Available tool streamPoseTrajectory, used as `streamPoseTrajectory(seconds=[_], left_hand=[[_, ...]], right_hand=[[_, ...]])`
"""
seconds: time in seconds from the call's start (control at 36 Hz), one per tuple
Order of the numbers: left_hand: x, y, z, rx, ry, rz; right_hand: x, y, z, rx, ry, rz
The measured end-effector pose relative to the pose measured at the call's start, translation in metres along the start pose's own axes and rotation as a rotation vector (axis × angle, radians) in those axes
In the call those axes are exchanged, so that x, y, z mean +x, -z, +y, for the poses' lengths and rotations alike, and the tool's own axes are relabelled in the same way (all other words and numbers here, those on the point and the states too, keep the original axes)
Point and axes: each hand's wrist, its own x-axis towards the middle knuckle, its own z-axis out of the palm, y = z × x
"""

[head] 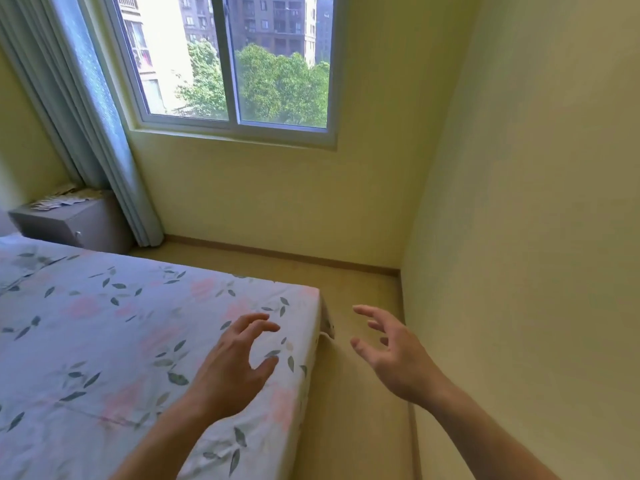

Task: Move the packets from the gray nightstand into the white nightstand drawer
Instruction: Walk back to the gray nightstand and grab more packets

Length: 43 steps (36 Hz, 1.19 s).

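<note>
**Reaching for nothing yet: packets are way across the room**

Sitting in a loose scatter on top of the gray nightstand [74, 221], the packets [60, 199] are tucked in the far left corner, right beside the curtain [100, 133] and under the window [228, 60]. They're small and blurry from here, so I can't tell how many there are or whether any overlap.

Both hands are nowhere close. The left hand [235, 365] hovers over the near corner of the bed [104, 341], fingers spread and a bit curved, holding nothing. The right hand [388, 351] hangs over the floor [346, 393] strip between the bed and the right-hand wall [519, 237], also spread wide and empty. The whole bed lies between the hands and the nightstand, so the packets are well apart from either grip, up and to the left.

What I'd worry about, just my guess:
- The packets look thin and light, so grabbing a bunch at once could drop a few behind the nightstand or into the curtain folds.
- That gap along the wall looks tight, easy to clip the bed corner going round.
- The white nightstand isn't in view at all, so there's a carry to somewhere unseen, and loose packets could slip out on the way.
</note>
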Motion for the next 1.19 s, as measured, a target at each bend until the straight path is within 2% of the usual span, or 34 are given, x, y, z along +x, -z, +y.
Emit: streamPoseTrajectory(seconds=[0.14,0.33,0.58,0.86,1.06,1.19], left_hand=[[0.098,-0.023,0.009,0.007,-0.049,-0.007],[0.229,-0.051,0.009,0.048,0.010,0.027],[0.352,-0.061,0.007,0.039,0.213,0.148],[0.434,-0.067,-0.036,0.074,0.499,0.271],[0.568,-0.076,-0.081,0.033,0.547,0.294],[0.700,-0.082,-0.086,0.015,0.439,0.308]], right_hand=[[0.090,0.034,0.035,0.005,-0.004,0.003],[0.219,0.084,0.090,0.011,0.026,-0.032],[0.412,0.140,0.112,-0.032,0.115,-0.217],[0.596,0.138,0.103,-0.026,0.271,-0.399],[0.727,0.148,0.105,-0.062,0.313,-0.414],[0.817,0.176,0.114,-0.107,0.320,-0.394]])
